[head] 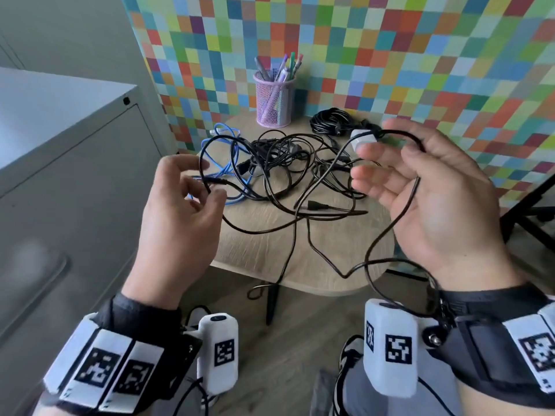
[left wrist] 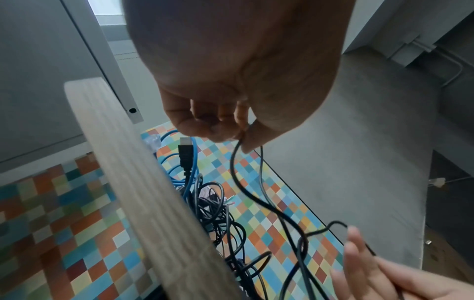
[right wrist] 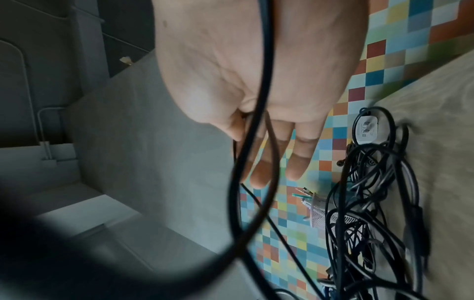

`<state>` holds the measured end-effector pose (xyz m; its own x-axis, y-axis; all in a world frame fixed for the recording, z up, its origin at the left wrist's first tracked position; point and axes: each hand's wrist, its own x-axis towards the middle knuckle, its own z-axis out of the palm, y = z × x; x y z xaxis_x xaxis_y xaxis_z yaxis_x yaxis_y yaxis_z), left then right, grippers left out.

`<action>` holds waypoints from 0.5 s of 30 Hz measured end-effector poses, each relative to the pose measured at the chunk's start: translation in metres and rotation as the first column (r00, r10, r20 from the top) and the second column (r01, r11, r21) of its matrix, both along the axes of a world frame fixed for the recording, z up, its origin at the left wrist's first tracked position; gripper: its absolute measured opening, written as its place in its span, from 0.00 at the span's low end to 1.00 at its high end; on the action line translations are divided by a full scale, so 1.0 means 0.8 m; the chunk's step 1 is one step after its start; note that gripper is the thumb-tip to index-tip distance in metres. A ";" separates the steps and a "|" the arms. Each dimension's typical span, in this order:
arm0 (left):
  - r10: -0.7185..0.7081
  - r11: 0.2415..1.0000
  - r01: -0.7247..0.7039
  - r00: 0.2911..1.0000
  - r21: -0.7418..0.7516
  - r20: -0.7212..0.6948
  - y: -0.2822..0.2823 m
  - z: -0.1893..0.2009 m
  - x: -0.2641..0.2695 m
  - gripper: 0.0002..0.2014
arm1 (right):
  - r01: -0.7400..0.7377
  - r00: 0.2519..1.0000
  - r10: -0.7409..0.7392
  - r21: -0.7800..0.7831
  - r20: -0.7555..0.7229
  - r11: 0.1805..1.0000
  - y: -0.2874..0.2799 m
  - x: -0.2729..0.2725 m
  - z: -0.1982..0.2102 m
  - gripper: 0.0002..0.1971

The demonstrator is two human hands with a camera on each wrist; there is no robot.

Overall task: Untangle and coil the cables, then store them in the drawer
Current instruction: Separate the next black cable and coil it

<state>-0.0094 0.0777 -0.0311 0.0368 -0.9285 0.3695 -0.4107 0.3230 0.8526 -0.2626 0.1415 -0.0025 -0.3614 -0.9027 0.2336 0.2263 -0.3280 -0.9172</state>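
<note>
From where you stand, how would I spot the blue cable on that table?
Find the small wooden table before the checkered wall, then the purple mesh pen cup at its back. The blue cable lies left of that cup, at the left edge of the tangle; every other cable there is black.

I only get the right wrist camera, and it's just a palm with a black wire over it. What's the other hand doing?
Observer: The left hand pinches a thin black cable between thumb and fingertips, held up above the table.
Operator: Is any wire already rolled up neat?
Observer: Yes, one coiled black bundle lies at the back, to the right of the pink pen cup.
Operator: Is anything falling off the table?
Observer: One black strand droops over the front edge and curls into a small loop beside the table leg.
</note>
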 end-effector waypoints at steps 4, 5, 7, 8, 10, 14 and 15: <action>-0.003 0.996 0.008 0.999 -0.094 0.055 0.006 0.006 -0.001 0.21 | -0.153 0.986 0.150 -0.039 -0.077 0.987 0.005 0.019 0.003 0.16; -0.008 0.990 0.022 0.995 -0.142 0.100 0.009 0.008 -0.003 0.20 | -0.191 0.978 0.186 -0.041 -0.096 0.981 0.006 0.026 0.003 0.16; -0.082 0.972 0.118 0.980 -0.202 0.179 0.015 0.012 -0.010 0.16 | -0.256 0.958 0.248 -0.040 -0.145 0.966 0.007 0.039 0.001 0.16; -0.180 0.958 0.215 0.965 -0.189 0.188 0.019 0.011 -0.014 0.13 | -0.280 0.947 0.269 -0.040 -0.174 0.959 0.008 0.045 0.000 0.16; -0.449 0.885 0.461 0.882 -0.061 0.145 0.025 0.007 -0.017 0.10 | -0.305 0.933 0.289 -0.046 -0.213 0.951 0.009 0.052 -0.002 0.16; -0.694 0.708 0.687 0.720 0.166 -0.017 0.028 0.002 -0.012 0.20 | -0.272 0.951 0.253 -0.091 -0.178 0.958 0.010 0.048 0.003 0.16; -0.701 0.697 0.690 0.713 0.196 -0.018 0.027 0.001 -0.011 0.20 | -0.257 0.957 0.238 -0.101 -0.163 0.961 0.009 0.044 0.004 0.16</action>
<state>-0.0181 0.0995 -0.0305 -0.6605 -0.7289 0.1800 -0.1759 0.3833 0.9067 -0.2273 0.1489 0.0010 -0.0834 -0.9213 0.3797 0.1790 -0.3887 -0.9038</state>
